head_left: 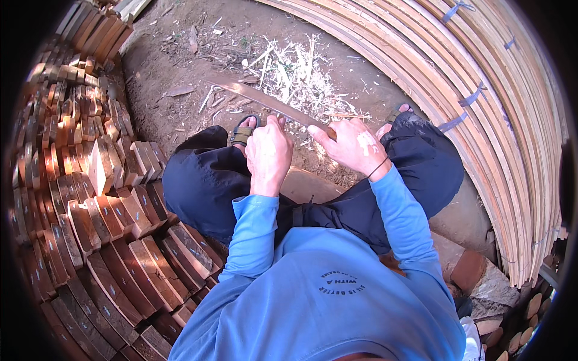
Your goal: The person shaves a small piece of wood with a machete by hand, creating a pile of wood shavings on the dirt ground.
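A long machete (pixel 256 96) with a brownish blade lies slantwise in front of me, its tip pointing to the far left. My right hand (pixel 355 147) is wrapped round its handle end, thumb stretched along it toward the blade. Beside the near edge of the blade is my left hand (pixel 269 153), back up and fingers curled; the fingertips are hidden, so what they hold, if anything, does not show. Pale patches mark the backs of both hands. Below the blade, my knees are bent wide apart in dark trousers.
Stacked wooden blocks (pixel 129 265) fill the left side. Long bundled wood strips (pixel 481 120), tied with blue bands, curve along the right. Pale wood shavings (pixel 301 75) litter the dirt ground (pixel 162 66) ahead. My sandalled foot (pixel 244 132) is near the blade.
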The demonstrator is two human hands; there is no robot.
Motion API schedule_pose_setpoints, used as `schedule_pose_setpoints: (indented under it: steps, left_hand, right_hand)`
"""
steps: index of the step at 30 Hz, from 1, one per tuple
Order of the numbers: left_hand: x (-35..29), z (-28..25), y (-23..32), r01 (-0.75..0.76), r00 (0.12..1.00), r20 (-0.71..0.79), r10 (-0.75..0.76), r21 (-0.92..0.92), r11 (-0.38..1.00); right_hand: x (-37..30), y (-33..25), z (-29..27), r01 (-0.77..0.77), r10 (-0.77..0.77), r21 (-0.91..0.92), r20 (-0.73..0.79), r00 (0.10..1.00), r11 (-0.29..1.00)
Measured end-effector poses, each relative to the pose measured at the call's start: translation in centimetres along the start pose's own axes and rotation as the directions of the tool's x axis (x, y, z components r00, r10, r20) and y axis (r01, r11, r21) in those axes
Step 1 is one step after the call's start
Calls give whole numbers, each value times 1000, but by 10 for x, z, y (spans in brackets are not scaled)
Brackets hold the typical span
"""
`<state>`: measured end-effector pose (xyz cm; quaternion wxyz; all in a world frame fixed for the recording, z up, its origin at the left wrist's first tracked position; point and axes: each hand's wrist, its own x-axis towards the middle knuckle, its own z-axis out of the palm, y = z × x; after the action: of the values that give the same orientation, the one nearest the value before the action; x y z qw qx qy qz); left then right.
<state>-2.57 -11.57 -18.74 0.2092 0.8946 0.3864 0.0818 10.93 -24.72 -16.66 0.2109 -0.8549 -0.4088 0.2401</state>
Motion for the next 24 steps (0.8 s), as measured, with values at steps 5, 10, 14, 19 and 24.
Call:
schedule_pose_setpoints:
  steps: [5, 10, 14, 19, 24]
  left_hand:
    - [-2, -1, 6, 38, 999, 15, -38, -22, 999]
    - [-10, -1, 7, -91, 994, -68, 90, -9, 996]
    - [-1, -15, 12, 28, 1000, 17, -26, -82, 996]
    - [3, -5, 6, 17, 1000, -1, -18, -49, 999]
    - [2, 3, -1, -27, 999, -36, 28, 19, 999]
  right_hand:
    - [9, 2, 5, -33, 32, -37, -30, 999, 999]
    - [39, 15, 12, -140, 135, -34, -131, 982, 990]
    - [40, 26, 8, -146, 162, 104, -168, 972, 984]
    - [9, -1, -19, -38, 44, 109, -48, 998, 993]
    - [-1, 0, -10, 33, -34, -58, -5, 999, 998]
